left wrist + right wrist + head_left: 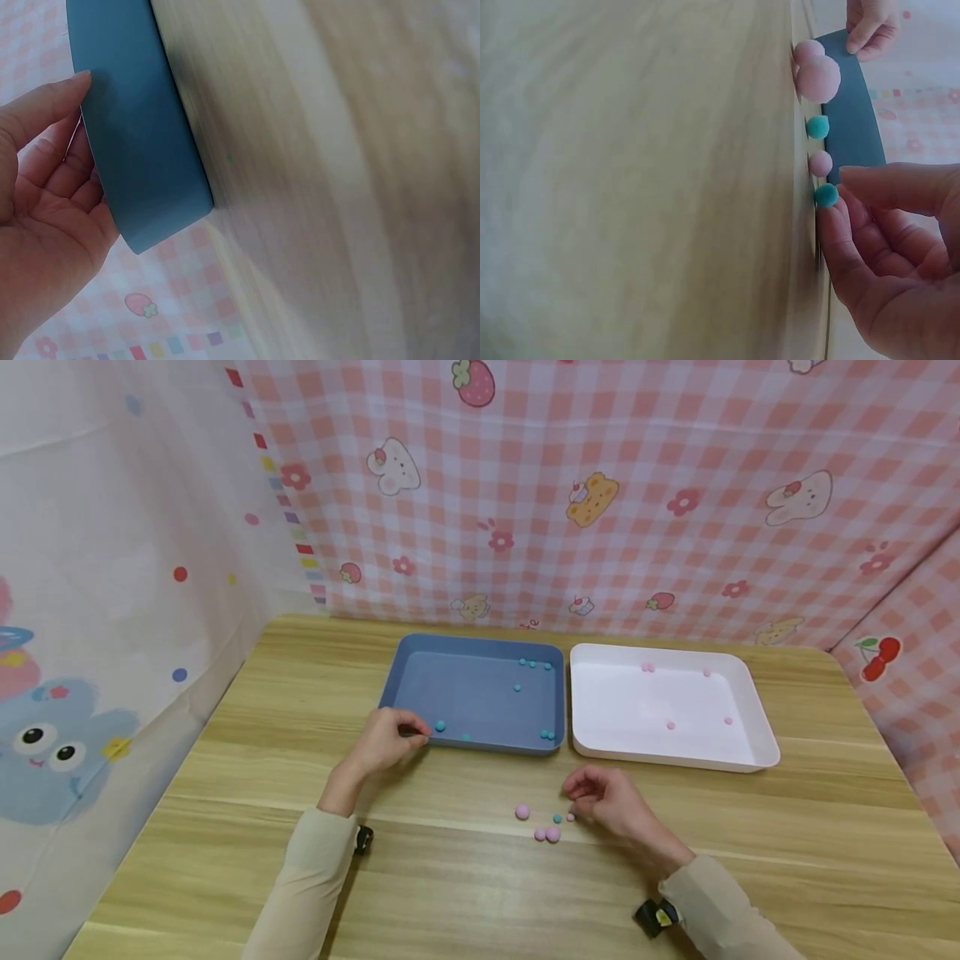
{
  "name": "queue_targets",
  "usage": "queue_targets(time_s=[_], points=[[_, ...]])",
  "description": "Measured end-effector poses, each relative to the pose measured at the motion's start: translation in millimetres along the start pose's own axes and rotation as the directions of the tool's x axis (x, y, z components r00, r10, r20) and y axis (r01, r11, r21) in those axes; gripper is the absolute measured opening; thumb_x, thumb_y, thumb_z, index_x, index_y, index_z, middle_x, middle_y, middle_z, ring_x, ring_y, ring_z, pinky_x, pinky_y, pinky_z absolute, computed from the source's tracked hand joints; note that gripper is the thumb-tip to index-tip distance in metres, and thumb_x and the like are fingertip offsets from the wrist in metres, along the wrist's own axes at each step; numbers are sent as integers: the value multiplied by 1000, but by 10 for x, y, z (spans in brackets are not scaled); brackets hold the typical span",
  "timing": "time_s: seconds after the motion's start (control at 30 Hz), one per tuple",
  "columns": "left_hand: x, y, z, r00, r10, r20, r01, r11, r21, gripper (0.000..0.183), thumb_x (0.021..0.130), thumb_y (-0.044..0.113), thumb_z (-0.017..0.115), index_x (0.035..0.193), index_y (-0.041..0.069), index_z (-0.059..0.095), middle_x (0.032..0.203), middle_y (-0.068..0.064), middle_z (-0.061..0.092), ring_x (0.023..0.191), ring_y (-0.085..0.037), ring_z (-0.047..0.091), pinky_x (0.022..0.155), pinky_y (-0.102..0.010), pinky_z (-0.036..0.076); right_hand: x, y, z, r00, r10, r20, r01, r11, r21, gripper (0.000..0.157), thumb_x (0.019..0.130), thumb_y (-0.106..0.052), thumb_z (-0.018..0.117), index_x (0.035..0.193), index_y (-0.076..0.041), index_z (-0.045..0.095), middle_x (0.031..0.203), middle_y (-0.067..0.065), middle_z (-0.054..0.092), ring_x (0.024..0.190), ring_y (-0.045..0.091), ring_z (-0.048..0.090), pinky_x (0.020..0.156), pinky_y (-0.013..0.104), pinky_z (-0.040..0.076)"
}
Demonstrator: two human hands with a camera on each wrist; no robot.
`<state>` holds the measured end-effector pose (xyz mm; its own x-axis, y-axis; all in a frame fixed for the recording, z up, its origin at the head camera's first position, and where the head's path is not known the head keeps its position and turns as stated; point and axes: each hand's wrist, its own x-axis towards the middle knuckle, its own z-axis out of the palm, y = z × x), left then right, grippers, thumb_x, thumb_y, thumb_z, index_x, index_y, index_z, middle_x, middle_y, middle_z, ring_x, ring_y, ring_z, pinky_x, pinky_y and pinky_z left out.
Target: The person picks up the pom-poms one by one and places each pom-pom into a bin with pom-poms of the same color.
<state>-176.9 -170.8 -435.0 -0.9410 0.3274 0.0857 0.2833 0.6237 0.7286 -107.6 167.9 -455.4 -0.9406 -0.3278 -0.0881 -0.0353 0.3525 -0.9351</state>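
My left hand [384, 739] is at the front left corner of the blue tray [480, 697]. Its thumb tip overlaps the outside of the wall, and the other fingertips go behind the rim in the left wrist view. A teal pom-pom [440, 726] lies inside, just beside those fingertips. My right hand [611, 797] pinches another teal pom-pom [826, 195] between thumb and finger, low over the table; the hand hides it in the head view. Close by lie a small pink pom-pom [571, 817], a teal one [557, 819] and several larger pink pom-poms [522, 811].
A white tray [675, 760] stands right of the blue one, with several pink pom-poms [671, 726] in it. More teal pom-poms [517, 687] lie in the blue tray. The wooden table [450, 885] ends at a pink checked curtain [525, 552].
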Motion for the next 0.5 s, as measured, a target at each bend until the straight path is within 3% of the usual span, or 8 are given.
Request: queue_targets(time_s=[0.5], points=[[1, -3, -1, 1000, -1, -2, 1, 1000, -5, 3, 80, -2, 68, 81, -3, 71, 80, -10, 69, 79, -24, 63, 73, -35, 52, 51, 52, -10, 996, -67, 62, 76, 983, -168, 25, 69, 21, 59, 88, 5, 64, 83, 12, 64, 77, 22, 61, 68, 23, 53]])
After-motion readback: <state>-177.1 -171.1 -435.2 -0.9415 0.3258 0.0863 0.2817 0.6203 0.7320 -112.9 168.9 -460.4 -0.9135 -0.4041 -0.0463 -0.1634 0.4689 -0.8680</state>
